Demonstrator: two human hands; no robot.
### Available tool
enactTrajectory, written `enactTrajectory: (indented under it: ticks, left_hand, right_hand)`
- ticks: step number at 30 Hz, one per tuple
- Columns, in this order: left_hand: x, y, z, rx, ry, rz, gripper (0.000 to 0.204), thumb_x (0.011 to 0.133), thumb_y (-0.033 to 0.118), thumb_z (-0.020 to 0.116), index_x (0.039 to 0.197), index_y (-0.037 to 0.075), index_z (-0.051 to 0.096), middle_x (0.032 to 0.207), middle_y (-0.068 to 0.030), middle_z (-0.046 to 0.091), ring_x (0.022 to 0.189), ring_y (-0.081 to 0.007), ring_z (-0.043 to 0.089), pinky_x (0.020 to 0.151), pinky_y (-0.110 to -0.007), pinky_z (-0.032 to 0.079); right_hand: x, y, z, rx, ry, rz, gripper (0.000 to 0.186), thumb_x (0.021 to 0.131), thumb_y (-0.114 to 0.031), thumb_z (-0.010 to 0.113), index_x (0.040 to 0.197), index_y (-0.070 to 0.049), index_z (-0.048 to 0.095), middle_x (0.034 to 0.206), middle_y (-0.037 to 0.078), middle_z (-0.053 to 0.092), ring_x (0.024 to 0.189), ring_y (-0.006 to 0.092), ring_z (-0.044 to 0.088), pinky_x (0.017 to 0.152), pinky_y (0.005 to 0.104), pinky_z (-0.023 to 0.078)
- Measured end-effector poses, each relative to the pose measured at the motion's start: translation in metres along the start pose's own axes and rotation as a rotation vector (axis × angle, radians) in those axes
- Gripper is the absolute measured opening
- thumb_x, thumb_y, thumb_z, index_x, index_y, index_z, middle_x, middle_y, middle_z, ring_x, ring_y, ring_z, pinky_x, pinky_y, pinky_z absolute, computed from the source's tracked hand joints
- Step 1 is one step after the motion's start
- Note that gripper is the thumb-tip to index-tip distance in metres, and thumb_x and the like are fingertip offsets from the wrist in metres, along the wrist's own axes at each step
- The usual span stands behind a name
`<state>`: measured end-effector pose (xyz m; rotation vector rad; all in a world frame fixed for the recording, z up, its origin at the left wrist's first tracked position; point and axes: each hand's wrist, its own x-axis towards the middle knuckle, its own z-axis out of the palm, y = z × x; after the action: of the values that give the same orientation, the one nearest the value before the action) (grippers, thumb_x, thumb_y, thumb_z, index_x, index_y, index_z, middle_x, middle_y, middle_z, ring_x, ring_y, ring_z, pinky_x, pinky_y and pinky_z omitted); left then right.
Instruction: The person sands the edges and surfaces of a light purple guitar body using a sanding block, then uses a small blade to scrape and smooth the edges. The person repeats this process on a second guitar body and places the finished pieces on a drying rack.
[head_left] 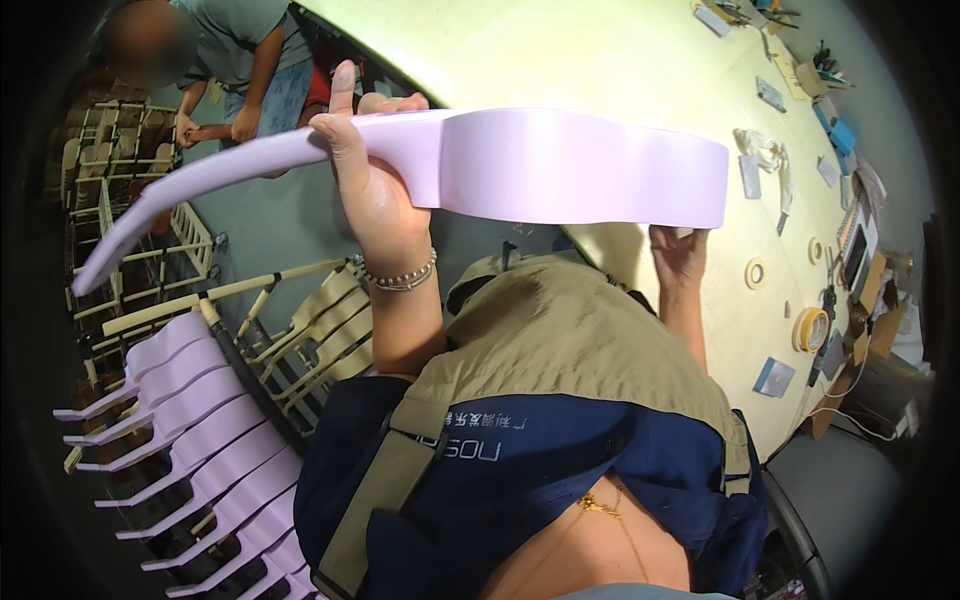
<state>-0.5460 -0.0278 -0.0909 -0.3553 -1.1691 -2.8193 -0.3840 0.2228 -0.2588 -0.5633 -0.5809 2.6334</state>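
A lilac guitar (pixel 585 165) without visible strings is held edge-on across my front, its side toward me and its neck stretching left to a bent headstock. My left hand (pixel 375 185) is closed round the neck close to the heel, with the thumb on the near side and one finger pointing up. Under the right end of the body is my right hand (pixel 680 255), gripping the lower edge; its fingertips are partly hidden by the guitar. The guitar's front and back faces cannot be made out from this angle.
On my left, a rack (pixel 225 305) carries several lilac guitars (pixel 215 430). Beyond it, a person (pixel 245 70) holds a brown piece. The pale worktable (pixel 620 60) bears tape rolls (pixel 811 329), sanding blocks (pixel 774 377), a crumpled white cloth (pixel 765 150) and small tools along its right side.
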Motion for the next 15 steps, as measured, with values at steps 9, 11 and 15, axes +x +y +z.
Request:
enactTrajectory:
  ticks: [9,11,15]
  left_hand:
    - [0.010,-0.002,0.060,0.346,-0.466,-0.032,0.076,0.089,0.052,0.042,0.135,-0.005,0.024,0.101,-0.0159,0.060,0.100,-0.0284,0.057,0.094,-0.042,0.042]
    - [0.017,-0.010,0.068,0.300,-0.549,-0.045,0.069,0.092,0.046,0.043,0.135,-0.005,0.028,0.103,-0.0174,0.059,0.103,-0.0268,0.057,0.093,-0.041,0.042]
    - [0.014,-0.017,0.091,0.323,-0.608,-0.078,0.063,0.093,0.042,0.045,0.135,-0.003,0.031,0.105,-0.0201,0.059,0.103,-0.0267,0.057,0.095,-0.042,0.041]
  right_hand:
    - [-0.002,0.010,-0.001,0.409,-0.082,0.242,0.043,0.072,-0.052,0.066,0.080,-0.010,0.058,0.077,-0.002,0.052,0.054,0.0083,0.035,0.048,0.0208,0.028]
    - [0.000,0.013,-0.013,0.496,-0.136,0.270,0.044,0.071,-0.052,0.067,0.081,-0.010,0.058,0.076,-0.002,0.050,0.054,0.0085,0.035,0.048,0.0210,0.028]
    - [-0.002,0.017,-0.018,0.549,-0.132,0.311,0.044,0.071,-0.052,0.067,0.082,-0.010,0.058,0.076,-0.003,0.050,0.055,0.0086,0.035,0.050,0.0213,0.028]
